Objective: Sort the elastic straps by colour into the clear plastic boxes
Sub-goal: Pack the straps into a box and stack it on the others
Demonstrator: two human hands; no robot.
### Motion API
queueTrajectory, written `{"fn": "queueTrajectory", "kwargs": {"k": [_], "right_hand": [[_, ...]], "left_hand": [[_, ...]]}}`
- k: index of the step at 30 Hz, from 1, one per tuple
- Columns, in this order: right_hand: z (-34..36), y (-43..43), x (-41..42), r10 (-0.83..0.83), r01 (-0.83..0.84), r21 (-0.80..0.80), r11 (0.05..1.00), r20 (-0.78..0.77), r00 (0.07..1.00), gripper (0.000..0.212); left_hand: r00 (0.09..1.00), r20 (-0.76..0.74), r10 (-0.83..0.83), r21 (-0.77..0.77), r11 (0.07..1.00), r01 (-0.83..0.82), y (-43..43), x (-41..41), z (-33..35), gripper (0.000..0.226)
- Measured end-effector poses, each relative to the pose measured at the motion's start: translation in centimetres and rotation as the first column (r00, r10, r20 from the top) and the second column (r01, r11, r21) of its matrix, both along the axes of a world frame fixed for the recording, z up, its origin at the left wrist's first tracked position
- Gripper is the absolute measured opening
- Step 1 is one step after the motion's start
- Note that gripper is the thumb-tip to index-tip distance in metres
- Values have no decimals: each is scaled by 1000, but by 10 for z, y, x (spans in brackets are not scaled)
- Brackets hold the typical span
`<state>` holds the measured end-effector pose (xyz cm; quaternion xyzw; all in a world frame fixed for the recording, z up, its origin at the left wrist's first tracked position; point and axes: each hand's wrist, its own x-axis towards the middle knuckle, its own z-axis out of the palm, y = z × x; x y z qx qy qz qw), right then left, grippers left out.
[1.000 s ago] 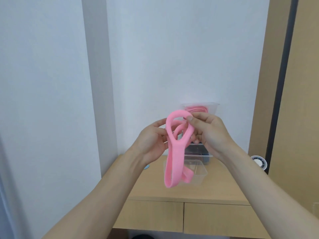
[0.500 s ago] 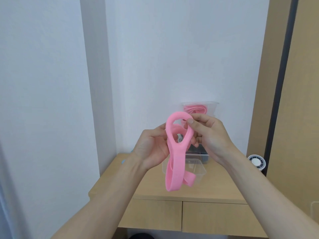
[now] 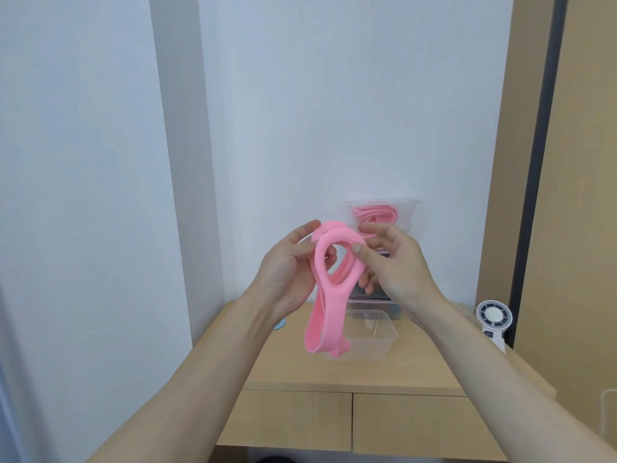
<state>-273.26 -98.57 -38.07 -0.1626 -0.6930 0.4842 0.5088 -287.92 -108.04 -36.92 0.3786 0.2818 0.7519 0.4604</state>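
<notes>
A pink elastic strap (image 3: 329,315) is held up in front of me, looped at the top and hanging down in folds. My left hand (image 3: 287,272) grips its left side, fingers curled through the loop. My right hand (image 3: 394,265) pinches the loop's upper right edge between thumb and fingers. Below the strap, a clear plastic box (image 3: 374,335) sits open on the wooden table (image 3: 384,372). Behind my right hand rises a stack of clear boxes; the top box (image 3: 409,208) holds pink straps (image 3: 375,213). Lower boxes are mostly hidden, with dark contents.
A small white handheld fan (image 3: 493,320) stands at the table's right rear. A light blue round thing (image 3: 279,325) peeks out by my left wrist. Two drawer fronts (image 3: 354,419) face me. White wall lies behind, a wooden door (image 3: 581,228) on the right.
Both hands turned the strap, widening the top loop and tilting it left. The view has dipped a little, showing more of the table.
</notes>
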Motion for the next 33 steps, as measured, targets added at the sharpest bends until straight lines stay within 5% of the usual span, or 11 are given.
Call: {"fn": "queueTrajectory", "kwargs": {"k": [6, 9, 11, 14, 16, 19, 25, 33], "right_hand": [[2, 0, 4, 138, -135, -42, 990, 93, 986, 23], [4, -1, 6, 119, -120, -5, 993, 112, 987, 14], [4, 0, 6, 86, -93, 40, 995, 145, 986, 12], [2, 2, 7, 65, -81, 82, 993, 181, 981, 12], [0, 2, 9, 87, -101, 75, 992, 174, 981, 13], [-5, -1, 10, 124, -129, 28, 991, 136, 983, 14], [-42, 1, 17, 235, -218, -129, 967, 130, 963, 46], [-100, -1, 31, 288, -231, -203, 952, 325, 901, 51]], "left_hand": [[998, -58, 17, -14, 1000, -18, -2, 1, 3, 32], [967, -245, 66, 1, 998, -67, -4, -3, 2, 24], [880, -467, 87, -2, 995, -100, -5, -8, 2, 42], [593, -793, 138, 3, 975, -224, -8, -13, 7, 38], [479, -865, 148, 17, 964, -267, -9, -16, 12, 21], [443, -886, 137, 17, 964, -264, -10, -18, 16, 12], [492, -857, 151, 1, 957, -291, -9, -14, 10, 15], [644, -742, 187, -27, 951, -307, -4, -16, 8, 17]]}}
